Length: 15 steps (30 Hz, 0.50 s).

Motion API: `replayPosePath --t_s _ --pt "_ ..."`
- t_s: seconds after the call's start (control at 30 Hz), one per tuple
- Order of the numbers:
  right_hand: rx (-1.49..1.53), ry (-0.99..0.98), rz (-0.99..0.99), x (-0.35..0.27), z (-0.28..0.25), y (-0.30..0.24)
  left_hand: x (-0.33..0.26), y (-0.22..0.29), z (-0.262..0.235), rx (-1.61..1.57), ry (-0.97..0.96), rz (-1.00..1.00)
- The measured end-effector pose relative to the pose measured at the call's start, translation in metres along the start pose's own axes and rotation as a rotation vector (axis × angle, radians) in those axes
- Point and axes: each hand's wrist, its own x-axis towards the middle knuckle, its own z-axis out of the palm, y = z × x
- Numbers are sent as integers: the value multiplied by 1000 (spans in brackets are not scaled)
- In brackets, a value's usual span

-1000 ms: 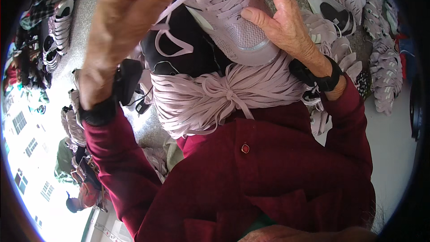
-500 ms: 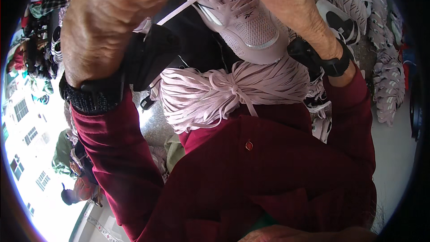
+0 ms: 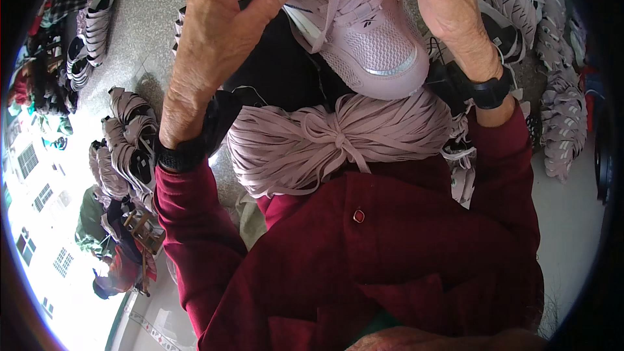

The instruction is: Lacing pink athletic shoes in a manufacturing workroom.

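The person in the maroon jacket (image 3: 312, 253) sits with a pink shoe (image 3: 380, 49) in front of them, its toe pointing back toward their body and its upper end cut off by the top of the view. The toe rests against a thick bundle of laces (image 3: 279, 149) on the lap, gathered at the middle by a knot with loose loops. Under the shoe's left side lies something black (image 3: 279, 65). The left hand (image 3: 221, 42) is beside the shoe, thumb and fingertips near each other next to a lace; I can't tell whether they pinch it. The right hand (image 3: 445, 3) is over the shoe's other side with its fingers curled inward; whether they grip anything I can't make out. The two hands are apart, the shoe between them. A loose lace (image 3: 333, 0) hangs down across the front of the shoe. Each wrist wears a black band (image 3: 491, 93). More pink shoes (image 3: 133, 136) stand on the speckled floor (image 3: 156, 32) to the left, and a long row (image 3: 562, 117) runs along the right. Farther off, at lower left, is another person (image 3: 120, 273) in a dark cap.
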Motion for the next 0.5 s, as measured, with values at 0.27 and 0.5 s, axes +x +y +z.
replayPosePath --t_s 0.27,0.5 --pt "62 -22 -25 -7 -17 17 3 -15 5 143 -49 93" --pt "516 47 3 15 -57 -28 -4 11 4 82 -93 -16"
